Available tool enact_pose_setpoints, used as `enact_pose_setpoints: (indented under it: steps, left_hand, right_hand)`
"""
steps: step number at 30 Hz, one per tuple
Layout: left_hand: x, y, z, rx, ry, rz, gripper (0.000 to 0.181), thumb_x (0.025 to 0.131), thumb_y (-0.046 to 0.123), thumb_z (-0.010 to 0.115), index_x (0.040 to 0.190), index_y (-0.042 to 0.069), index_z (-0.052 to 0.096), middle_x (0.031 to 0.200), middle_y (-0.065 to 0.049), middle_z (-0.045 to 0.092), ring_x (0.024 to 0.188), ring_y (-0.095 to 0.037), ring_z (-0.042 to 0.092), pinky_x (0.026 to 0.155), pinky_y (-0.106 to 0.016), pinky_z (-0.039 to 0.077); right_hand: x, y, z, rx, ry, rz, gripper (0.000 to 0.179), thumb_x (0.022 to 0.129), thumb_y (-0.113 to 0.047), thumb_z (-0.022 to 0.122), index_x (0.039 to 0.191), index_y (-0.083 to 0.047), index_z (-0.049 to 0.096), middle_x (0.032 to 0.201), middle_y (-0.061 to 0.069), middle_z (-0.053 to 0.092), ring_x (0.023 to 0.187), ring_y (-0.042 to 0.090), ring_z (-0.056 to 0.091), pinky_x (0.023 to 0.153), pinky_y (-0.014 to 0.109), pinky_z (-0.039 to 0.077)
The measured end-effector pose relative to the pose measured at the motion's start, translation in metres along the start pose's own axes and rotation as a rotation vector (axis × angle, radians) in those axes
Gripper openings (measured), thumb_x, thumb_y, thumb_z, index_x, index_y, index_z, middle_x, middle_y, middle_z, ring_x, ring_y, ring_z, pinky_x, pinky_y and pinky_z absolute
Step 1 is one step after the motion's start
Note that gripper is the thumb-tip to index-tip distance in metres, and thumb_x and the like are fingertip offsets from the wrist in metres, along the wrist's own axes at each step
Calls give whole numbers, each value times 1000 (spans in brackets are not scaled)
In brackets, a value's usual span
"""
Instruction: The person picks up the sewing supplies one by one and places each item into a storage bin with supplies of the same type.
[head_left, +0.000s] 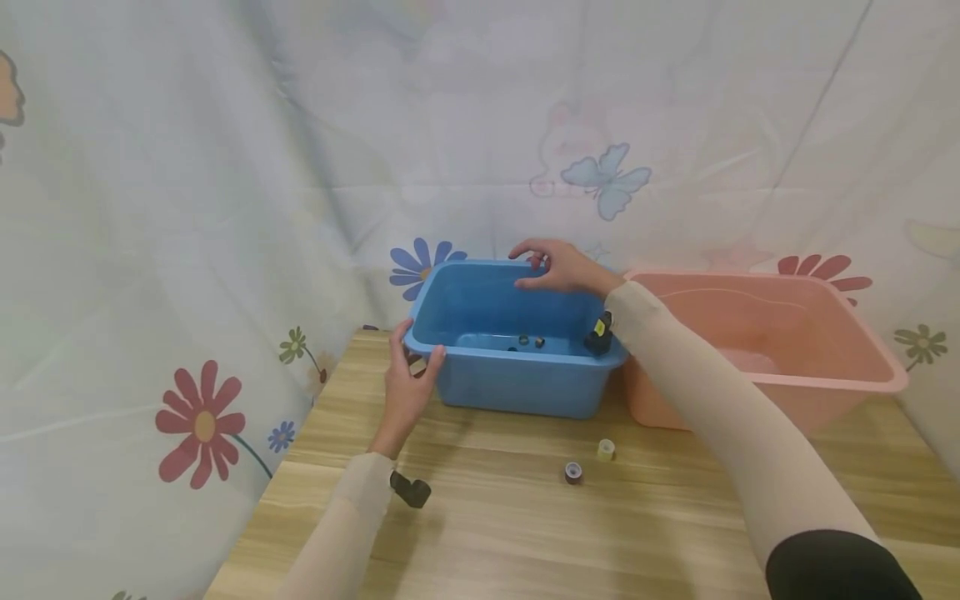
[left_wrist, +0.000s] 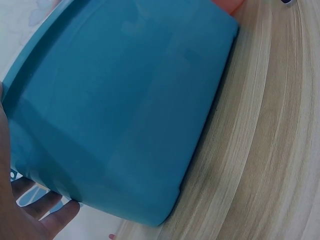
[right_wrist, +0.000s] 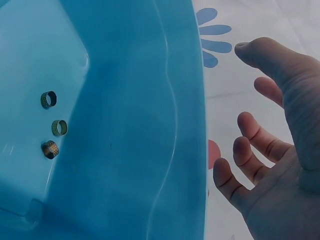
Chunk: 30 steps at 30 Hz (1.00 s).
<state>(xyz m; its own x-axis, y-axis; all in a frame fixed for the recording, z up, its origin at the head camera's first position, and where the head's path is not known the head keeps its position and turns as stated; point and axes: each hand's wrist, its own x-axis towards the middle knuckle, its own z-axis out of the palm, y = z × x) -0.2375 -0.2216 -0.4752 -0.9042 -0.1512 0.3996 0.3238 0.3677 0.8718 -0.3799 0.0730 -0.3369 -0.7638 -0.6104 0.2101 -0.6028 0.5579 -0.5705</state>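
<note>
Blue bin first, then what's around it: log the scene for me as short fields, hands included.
Blue bin: on the wooden table, upright
Inside it: three small patterned rings on the floor of the bin
Left hand: holds the blue bin's near left corner
Right hand: near the far rim, fingers loosely curved, holding nothing
Pink bin: right of the blue bin
In front of the bins: a pale roll and a dark roll, apart
Backdrop: patterned sheet

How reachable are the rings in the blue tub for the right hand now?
Probably yes: the right hand looks empty near the open-topped blue tub, and nothing covers the rings on its floor.
</note>
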Motion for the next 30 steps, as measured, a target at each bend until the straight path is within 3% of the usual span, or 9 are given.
enact_pose_setpoints:
  steps: [17,25,30]
  left_hand:
    - [0,2,0,7,-5,-8,76,99,50,65,159,29,25,159,-10,41,131,-37,55,98,-56,53]
    - [-1,1,0,0,2,8,73,100,43,67,158,28,26,156,-14,44,127,-40,57,98,-57,53]
    - [-1,5,1,-11,4,21,72,101,34,66,159,21,26,155,-23,43,126,-47,55,99,-61,51]
  right_hand:
    - [-9,-7,-11,-14,-3,3,55,92,-36,77,141,-21,57,124,9,64,101,25,62,84,39,59]
    - [-25,-11,-25,-26,-1,-38,57,91,-36,78,142,-23,56,125,7,65,105,25,64,85,41,59]
    - [-42,-18,-35,-24,13,-30,57,91,-35,78,142,-26,56,121,4,64,106,26,63,87,42,58]
